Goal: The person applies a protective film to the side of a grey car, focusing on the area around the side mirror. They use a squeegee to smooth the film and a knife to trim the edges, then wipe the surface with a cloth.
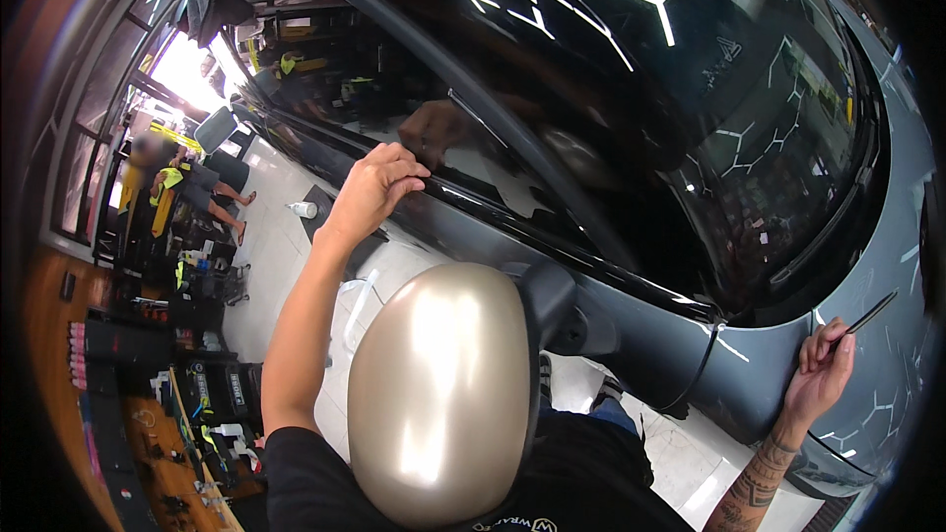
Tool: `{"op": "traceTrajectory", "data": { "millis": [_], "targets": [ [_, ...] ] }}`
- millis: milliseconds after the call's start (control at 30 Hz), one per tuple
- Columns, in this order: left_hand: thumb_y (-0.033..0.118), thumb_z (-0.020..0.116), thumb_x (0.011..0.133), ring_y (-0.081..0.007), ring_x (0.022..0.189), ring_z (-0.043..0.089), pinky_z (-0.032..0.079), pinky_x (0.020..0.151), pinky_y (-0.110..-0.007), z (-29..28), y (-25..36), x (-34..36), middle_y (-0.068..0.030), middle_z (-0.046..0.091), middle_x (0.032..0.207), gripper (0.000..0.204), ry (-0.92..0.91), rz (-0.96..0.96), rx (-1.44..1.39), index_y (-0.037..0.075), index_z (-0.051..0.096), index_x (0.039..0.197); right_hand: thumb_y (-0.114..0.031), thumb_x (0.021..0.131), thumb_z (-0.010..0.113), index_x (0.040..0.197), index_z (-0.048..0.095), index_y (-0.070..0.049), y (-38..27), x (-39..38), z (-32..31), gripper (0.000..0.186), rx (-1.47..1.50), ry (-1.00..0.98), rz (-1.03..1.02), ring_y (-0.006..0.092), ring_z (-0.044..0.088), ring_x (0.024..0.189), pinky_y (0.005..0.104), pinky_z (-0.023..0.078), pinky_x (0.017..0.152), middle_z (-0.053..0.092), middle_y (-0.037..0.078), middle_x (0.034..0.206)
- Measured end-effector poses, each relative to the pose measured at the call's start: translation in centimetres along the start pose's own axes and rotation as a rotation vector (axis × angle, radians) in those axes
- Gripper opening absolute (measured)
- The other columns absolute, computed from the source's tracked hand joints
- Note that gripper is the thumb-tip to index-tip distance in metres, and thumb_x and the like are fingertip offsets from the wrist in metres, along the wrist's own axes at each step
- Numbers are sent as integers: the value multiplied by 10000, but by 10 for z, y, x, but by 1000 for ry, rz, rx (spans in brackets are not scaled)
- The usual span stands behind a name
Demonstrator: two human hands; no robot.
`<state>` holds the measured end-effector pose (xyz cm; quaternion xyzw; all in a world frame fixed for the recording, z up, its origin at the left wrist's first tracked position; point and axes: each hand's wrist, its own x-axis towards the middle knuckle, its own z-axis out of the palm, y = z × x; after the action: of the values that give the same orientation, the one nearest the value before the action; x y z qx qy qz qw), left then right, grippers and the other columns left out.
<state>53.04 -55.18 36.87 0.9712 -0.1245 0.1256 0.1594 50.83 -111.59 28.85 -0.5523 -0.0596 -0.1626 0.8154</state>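
My left hand (382, 183) is closed, fingertips pinched together at the black trim (463, 187) along the lower edge of the car's side window. Whatever those fingertips hold, if anything, is too small to make out. Out to the right, my right hand (824, 372) grips a thin dark pen-like tool (873, 311), its tip pointing up and away over the grey front fender and hood (749, 374). Between my arms, close to my chest, is the side mirror (439, 384) with a glossy champagne-coloured cap, joined to the door by a dark base (562, 310).
The windshield (749, 138) reflects bright ceiling lights. A spray bottle (304, 208) sits on a dark stand beside the car. Farther left, a person (177, 182) is near cluttered shelves (212, 384). A second car's mirror (216, 128) shows near the bright doorway.
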Motion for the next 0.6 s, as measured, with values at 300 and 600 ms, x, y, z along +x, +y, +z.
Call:
{"op": "traceTrajectory", "data": {
  "millis": [300,600],
  "targets": [
    [-36,606,790,-303,814,516,447,743,-380,7,4,2,-111,521,831,100,66,116,225,10,580,876,-267,1022,405,910,471,-19,-1,0,1,281,-4,-4,-16,46,299,575,184,262,488,355,9,749],
    [1,534,861,-320,795,498,438,727,-359,29,3,-2,-135,474,827,56,318,82,177,14,482,880,-260,1021,410,905,472,-19,-1,0,3,274,-1,-11,-9,47,302,578,186,266,485,351,10,756]
  ]
}}
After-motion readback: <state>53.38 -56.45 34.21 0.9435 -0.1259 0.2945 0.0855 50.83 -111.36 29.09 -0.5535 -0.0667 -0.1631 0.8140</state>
